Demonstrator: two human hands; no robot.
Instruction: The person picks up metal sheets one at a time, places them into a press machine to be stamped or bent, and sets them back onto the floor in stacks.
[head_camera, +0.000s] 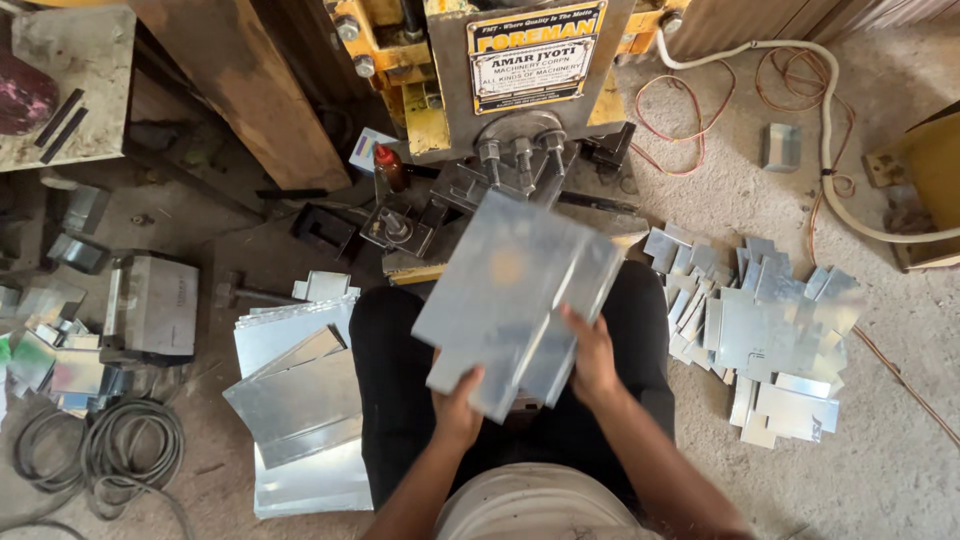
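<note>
Galvanised sheet-metal piece (515, 300), shiny grey with a fold running along it, is held tilted over the person's lap, just near of the press machine (500, 110). To its left, a stack of flat sheets (300, 400) lies on the floor; to its right, a heap of cut pieces (770, 330). Bare floor lies open further right. The left hand (457, 410) grips the piece's near edge, fingers curled under. The right hand (592, 362) clasps its right edge, fingers closed over it.
</note>
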